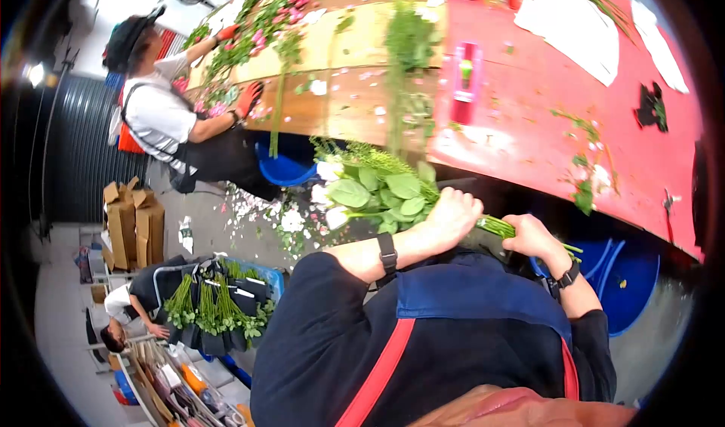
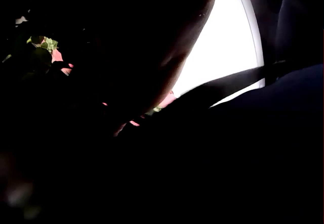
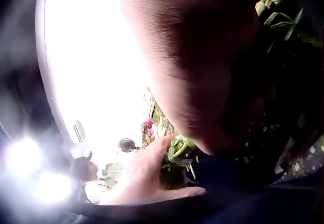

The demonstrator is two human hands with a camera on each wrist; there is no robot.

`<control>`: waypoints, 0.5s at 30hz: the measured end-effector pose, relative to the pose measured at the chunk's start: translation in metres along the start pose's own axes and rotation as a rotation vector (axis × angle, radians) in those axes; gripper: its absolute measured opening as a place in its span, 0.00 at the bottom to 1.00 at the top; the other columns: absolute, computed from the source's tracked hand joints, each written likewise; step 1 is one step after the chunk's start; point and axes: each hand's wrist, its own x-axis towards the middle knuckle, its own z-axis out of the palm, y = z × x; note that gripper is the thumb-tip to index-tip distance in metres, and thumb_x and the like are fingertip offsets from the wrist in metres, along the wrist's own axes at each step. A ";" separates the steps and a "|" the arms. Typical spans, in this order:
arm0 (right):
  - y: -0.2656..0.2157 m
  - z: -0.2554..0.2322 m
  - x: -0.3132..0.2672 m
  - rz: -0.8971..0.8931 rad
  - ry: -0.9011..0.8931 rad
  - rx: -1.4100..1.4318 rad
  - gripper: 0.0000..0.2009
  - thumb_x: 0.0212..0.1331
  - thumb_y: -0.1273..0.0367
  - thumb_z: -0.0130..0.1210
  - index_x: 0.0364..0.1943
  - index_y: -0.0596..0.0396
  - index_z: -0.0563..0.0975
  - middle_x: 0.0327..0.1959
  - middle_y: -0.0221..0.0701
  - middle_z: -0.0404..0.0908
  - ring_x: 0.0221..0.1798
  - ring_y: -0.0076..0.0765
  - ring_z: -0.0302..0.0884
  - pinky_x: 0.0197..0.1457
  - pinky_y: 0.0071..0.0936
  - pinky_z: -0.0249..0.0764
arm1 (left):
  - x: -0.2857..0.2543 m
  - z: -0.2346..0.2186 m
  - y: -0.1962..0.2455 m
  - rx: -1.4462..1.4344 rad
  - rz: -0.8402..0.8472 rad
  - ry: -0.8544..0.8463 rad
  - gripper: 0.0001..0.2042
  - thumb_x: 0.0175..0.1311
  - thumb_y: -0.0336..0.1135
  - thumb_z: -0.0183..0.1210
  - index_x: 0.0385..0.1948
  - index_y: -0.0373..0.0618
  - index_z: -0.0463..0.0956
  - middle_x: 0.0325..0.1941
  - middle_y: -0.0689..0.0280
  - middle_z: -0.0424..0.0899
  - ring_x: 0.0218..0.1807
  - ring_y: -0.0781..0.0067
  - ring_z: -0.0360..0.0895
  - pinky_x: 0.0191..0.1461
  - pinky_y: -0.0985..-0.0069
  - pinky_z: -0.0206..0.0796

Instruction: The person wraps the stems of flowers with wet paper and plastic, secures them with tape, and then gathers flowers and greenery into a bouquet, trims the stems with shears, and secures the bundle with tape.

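A bunch of white roses and green leaves (image 1: 385, 193) lies across the front of the body in the head view, blooms to the left. My left hand (image 1: 455, 217) grips it just below the leaves. Further along, my right hand (image 1: 531, 238) has its fingers curled round the bare stems (image 1: 495, 226), whose ends stick out to the right. The right wrist view shows my right hand (image 3: 187, 57) large and close, and my left hand (image 3: 142, 176) round green stems (image 3: 179, 148). The left wrist view is mostly dark, and its hand's fingers cannot be made out.
A red-topped table (image 1: 506, 132) and a wooden one (image 1: 347, 110) stand ahead, with cut stems and petals. Blue buckets (image 1: 630, 283) sit below. A gloved person (image 1: 162, 110) works at left; another person (image 1: 121, 306) is by a blue crate (image 1: 276, 280) of greenery. Petals litter the floor.
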 end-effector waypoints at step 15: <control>0.474 -0.251 -0.297 0.714 0.586 -0.608 0.43 0.31 0.67 0.70 0.61 0.55 0.65 0.64 0.46 0.64 0.68 0.53 0.58 0.66 0.42 0.65 | 0.154 0.048 0.173 0.071 -0.020 -0.398 0.13 0.42 0.39 0.64 0.30 0.50 0.73 0.29 0.63 0.81 0.32 0.60 0.80 0.37 0.61 0.69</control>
